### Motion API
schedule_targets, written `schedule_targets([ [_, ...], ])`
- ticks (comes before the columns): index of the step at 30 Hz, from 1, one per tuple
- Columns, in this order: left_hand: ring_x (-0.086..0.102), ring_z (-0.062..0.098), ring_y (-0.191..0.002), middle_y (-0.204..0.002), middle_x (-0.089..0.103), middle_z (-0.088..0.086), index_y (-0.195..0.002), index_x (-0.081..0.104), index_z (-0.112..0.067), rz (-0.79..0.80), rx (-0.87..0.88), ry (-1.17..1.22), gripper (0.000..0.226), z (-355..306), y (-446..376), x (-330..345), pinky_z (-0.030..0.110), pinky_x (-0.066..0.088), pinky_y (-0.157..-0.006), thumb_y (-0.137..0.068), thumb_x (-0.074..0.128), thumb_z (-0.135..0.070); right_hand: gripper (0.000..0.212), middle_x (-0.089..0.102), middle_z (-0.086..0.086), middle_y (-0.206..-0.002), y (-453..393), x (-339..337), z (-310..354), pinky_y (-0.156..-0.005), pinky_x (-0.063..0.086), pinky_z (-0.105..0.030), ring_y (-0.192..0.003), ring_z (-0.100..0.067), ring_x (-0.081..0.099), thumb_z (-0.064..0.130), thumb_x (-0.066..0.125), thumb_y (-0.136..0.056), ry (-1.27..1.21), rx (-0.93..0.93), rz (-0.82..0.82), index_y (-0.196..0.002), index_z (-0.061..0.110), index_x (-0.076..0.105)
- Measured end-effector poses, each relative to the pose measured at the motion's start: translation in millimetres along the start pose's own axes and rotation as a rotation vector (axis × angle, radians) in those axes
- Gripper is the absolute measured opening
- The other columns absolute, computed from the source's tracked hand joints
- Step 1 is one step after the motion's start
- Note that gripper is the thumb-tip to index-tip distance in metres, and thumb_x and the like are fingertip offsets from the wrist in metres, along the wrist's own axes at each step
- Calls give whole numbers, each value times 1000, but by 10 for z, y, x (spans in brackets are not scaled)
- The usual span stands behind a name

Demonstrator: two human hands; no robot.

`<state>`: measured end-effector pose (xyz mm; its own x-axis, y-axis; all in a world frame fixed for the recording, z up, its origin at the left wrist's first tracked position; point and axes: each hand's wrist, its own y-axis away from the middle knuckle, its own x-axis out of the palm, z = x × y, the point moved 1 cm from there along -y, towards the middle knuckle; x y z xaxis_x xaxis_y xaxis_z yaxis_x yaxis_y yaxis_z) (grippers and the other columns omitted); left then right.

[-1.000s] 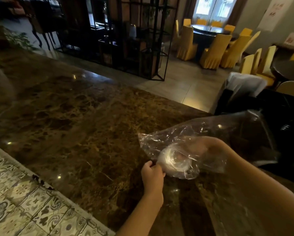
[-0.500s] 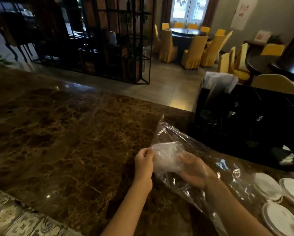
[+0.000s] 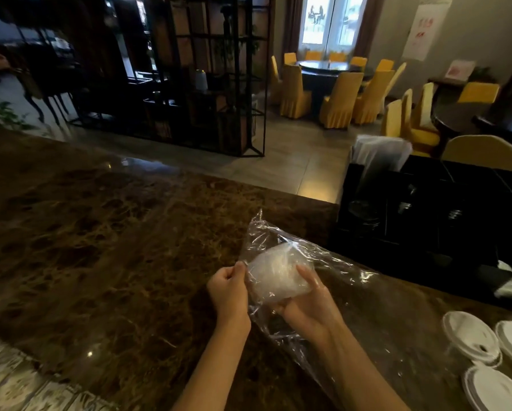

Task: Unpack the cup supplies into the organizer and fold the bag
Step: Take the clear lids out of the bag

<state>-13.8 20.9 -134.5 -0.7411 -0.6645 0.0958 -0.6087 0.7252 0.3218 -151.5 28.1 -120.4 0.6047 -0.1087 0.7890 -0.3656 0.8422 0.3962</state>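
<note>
Clear plastic bag (image 3: 331, 271) — one — pinched by left hand (image 3: 229, 292), right hand (image 3: 306, 304) gripping inside; three white lids (image 3: 471, 336) nearby.

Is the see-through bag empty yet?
Not empty: a whitish stack shows inside the clear bag, held by the right hand.

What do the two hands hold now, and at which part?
The right hand, inside the clear plastic bag, grips a stack of clear lids from below; the left hand pinches the bag's edge.

A restaurant: yellow-covered chairs (image 3: 342, 100) ring a round dining table (image 3: 327, 68) beyond a marble counter (image 3: 100, 247).
</note>
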Motion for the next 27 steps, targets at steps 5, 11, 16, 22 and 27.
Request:
schedule_targets([
  [5, 70, 21, -69, -82, 73, 10, -90, 68, -7, -96, 53, -18, 12, -122, -256, -191, 31, 55, -57, -94, 62, -16, 88, 66, -29, -127, 160, -8, 166, -85, 58, -53, -111, -46, 67, 11, 96, -53, -13, -62, 54, -132, 8, 57],
  [11, 68, 22, -69, -87, 73, 15, -92, 66, -6, -219, 85, -87, 7, -247, -683, -449, 28, 52, -52, -87, 62, -6, 64, 67, -23, -127, 451, -103, 483, -76, 62, -46, -112, -40, 66, 23, 76, -72, 70, -162, -102, -132, 12, 56],
  [16, 69, 30, -93, -108, 69, 16, -111, 61, -12, -285, 122, -241, 26, -342, -941, -558, 48, 59, -82, -85, 64, -15, 59, 65, -23, -131, 639, -235, 629, -94, 54, -50, -119, -41, 62, 25, 69, -79, 114, -272, -164, -134, 10, 55],
  [22, 61, 32, -111, -131, 56, 16, -126, 54, -18, -231, 402, -408, 36, -681, -640, -230, 50, 56, -87, -92, 60, -8, 60, 64, -27, -130, 766, -302, 757, -83, 58, -46, -119, -43, 62, 22, 72, -75, 91, -307, -200, -132, 8, 57],
  [27, 61, 7, -92, -107, 62, -6, -100, 57, -38, 415, 696, -445, 21, -805, 303, 577, 24, 50, -69, -96, 57, -17, 65, 72, -20, -117, 752, -306, 1031, -77, 59, -44, -101, -35, 73, 22, 78, -67, 201, -566, -298, -128, 14, 58],
])
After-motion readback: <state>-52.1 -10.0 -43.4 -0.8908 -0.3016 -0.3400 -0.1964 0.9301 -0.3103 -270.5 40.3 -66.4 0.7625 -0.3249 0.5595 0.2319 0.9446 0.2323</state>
